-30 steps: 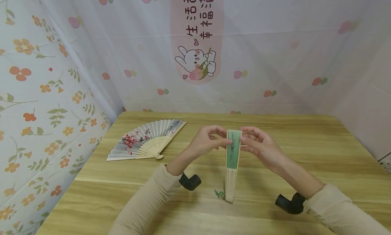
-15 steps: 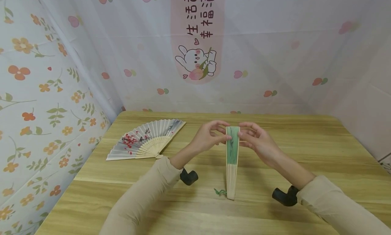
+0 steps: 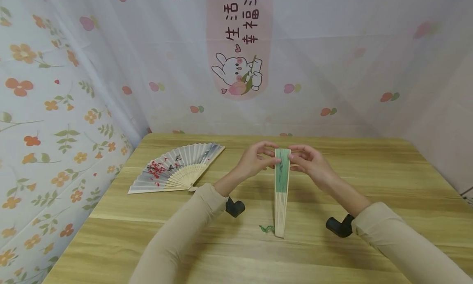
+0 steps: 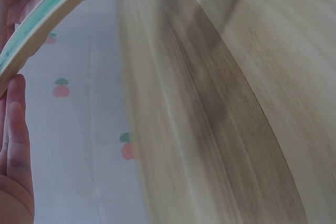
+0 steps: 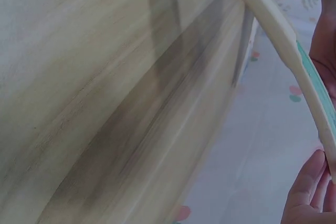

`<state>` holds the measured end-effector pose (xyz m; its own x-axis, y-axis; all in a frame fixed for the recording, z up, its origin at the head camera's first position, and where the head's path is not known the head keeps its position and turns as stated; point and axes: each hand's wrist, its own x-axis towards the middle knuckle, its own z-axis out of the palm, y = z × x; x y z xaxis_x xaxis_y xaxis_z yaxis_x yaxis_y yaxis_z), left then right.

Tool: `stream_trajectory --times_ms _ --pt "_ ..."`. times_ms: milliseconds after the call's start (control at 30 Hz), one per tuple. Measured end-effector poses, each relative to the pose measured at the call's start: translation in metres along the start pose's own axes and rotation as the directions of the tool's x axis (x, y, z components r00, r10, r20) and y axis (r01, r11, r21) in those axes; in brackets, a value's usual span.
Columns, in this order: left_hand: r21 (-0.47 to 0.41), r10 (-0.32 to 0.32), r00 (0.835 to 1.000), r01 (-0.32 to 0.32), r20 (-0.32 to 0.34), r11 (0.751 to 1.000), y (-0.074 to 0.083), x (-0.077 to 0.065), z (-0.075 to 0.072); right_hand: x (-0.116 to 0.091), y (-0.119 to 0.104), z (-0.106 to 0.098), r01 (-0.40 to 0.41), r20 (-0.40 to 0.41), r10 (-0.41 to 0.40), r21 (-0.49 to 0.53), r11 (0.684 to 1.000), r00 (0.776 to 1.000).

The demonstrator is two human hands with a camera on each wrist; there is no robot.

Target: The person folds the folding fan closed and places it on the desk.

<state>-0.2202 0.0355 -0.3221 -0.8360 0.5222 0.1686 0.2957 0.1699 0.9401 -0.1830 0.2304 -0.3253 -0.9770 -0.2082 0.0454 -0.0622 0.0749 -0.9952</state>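
A folded green hand fan [image 3: 282, 173] with pale wooden ribs stands nearly upright between both hands, its narrow rib end low at the tabletop. My left hand [image 3: 255, 160] pinches its upper left edge, thumb on the green face. On the other side my right hand [image 3: 312, 163] pinches the upper right edge in the same way. A green cord tassel [image 3: 267, 228] lies beside the fan's foot. In the left wrist view the folded fan [image 4: 39, 22] crosses the upper left corner; the right wrist view has the fan's outer rib [image 5: 286, 40] at upper right.
To the left, a spread grey-white fan [image 3: 177, 169] with red blossoms lies on the wooden table [image 3: 354, 263]. Black wrist-worn pieces [image 3: 235, 207] hang under both forearms. A patterned curtain [image 3: 332, 70] rises behind the table's far edge.
Both hands have shifted slightly up and away in the head view, carrying the green fan with them. The fan stays folded, and the blossom fan has not moved.
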Motion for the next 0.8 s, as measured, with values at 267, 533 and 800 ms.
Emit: stream_trajectory --times_ms 267,533,800 --pt "-0.028 -0.079 0.996 0.078 -0.050 0.997 -0.020 0.008 0.007 0.011 0.015 -0.002 -0.072 -0.010 0.072 0.004 0.997 0.997" --pt "-0.135 -0.142 0.987 0.130 -0.080 0.982 -0.049 0.023 0.017 0.023 0.028 -0.009 -0.136 0.008 0.136 0.000 0.991 0.991" --pt "-0.169 -0.169 0.979 0.149 -0.113 0.974 -0.060 0.030 0.030 0.032 0.041 -0.023 -0.208 0.070 0.208 -0.002 0.978 0.976"
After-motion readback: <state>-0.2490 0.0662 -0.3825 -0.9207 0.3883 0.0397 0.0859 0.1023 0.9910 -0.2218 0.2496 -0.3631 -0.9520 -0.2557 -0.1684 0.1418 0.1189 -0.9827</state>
